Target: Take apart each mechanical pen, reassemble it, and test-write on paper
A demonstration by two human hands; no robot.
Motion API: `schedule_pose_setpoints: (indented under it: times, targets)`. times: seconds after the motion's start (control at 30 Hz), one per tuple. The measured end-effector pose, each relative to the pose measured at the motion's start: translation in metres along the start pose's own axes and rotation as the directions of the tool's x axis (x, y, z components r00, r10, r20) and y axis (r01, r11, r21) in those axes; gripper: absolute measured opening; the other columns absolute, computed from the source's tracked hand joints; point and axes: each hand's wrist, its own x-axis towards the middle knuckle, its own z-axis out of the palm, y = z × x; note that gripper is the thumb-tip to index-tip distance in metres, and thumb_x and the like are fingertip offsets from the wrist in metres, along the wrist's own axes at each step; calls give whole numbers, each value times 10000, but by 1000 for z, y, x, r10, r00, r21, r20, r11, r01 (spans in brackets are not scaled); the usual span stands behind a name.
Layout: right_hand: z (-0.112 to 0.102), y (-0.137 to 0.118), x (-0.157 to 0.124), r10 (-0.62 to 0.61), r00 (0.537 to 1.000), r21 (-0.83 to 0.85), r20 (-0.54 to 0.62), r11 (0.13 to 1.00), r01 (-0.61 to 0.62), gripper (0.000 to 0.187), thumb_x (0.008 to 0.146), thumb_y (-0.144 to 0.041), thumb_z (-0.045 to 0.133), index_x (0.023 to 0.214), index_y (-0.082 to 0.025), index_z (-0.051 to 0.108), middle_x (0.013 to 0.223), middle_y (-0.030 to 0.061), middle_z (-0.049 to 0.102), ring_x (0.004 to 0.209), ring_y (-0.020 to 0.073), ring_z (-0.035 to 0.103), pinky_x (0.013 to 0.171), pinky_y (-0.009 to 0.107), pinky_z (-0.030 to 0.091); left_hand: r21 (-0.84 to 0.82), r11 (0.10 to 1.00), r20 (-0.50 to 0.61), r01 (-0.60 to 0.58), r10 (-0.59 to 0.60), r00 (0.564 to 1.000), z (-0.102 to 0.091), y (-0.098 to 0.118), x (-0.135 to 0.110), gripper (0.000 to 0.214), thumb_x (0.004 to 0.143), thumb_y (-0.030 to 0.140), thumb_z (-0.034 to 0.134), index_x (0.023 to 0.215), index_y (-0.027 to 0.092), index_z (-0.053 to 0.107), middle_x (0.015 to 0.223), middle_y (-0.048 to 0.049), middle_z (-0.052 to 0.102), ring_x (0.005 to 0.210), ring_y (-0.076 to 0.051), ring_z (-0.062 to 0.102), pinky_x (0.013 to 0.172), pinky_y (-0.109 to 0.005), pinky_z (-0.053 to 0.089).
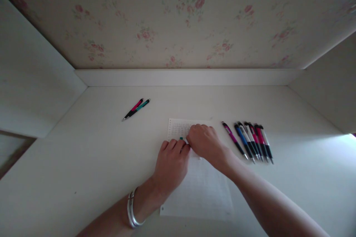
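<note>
My left hand (174, 159), with silver bangles (130, 209) at the wrist, is closed over the sheet of paper (197, 192). A small teal end (181, 138) of a thing pokes out by its fingers; the rest is hidden in the grip. Right beside it my right hand (203, 139) is also closed, its fingertips meeting those of the left. What it holds is covered by the hand. Handwriting fills the top part of the paper, and both hands partly cover the sheet.
To the right lies a purple pen (234, 140) beside a row of several pens (254, 142) in blue, white and red. A pink pen (136, 105) and a teal pen (141, 107) lie at the back left. White panels and a flowered wall (178, 26) border the white desk (111, 163).
</note>
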Motion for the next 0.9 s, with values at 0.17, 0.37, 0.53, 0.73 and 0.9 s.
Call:
schedule_pose_setpoints:
  times: [0.17,0.37,0.53,0.73,0.9]
  targets:
    - [9,6,4,6,998,134,-62,991,2,191,881,-133,555,787,-125,720,876,197,764,883,326,737,757,390,500,-36,999,-31,6,-7,999,0,0,-1,64,940,169,616,905,195,663,890,-43,709,837,-256,614,739,-420,417]
    - [2,21,1,184,962,398,-204,913,-90,276,991,-219,368,935,-152,629,901,131,758,801,219,702,673,297,463,-125,992,-85,34,-45,995,-5,2,-2,71,968,177,576,937,182,639,867,-45,727,843,-249,631,747,-409,409]
    - [12,33,-19,304,948,971,-100,237,26,235,980,-344,450,796,-217,525,646,-25,646,437,94,464,436,237,319,-366,930,-162,11,-76,984,-8,4,-4,90,978,153,558,918,186,616,820,-35,726,797,-229,626,748,-387,418]
    - [29,36,-51,276,961,917,9,-385,102,389,791,-352,807,1125,-210,667,760,-36,670,600,73,542,556,187,434,-519,854,-210,-32,-92,973,-3,7,-10,141,984,164,580,1115,192,623,956,-45,754,851,-210,644,803,-365,488]
    - [45,39,-58,339,940,791,43,-586,175,297,747,-319,869,986,-214,726,801,-26,726,735,77,670,724,166,556,-579,814,-224,-43,-109,969,0,6,-8,195,986,169,588,1172,194,641,995,-52,772,880,-202,661,811,-341,534]
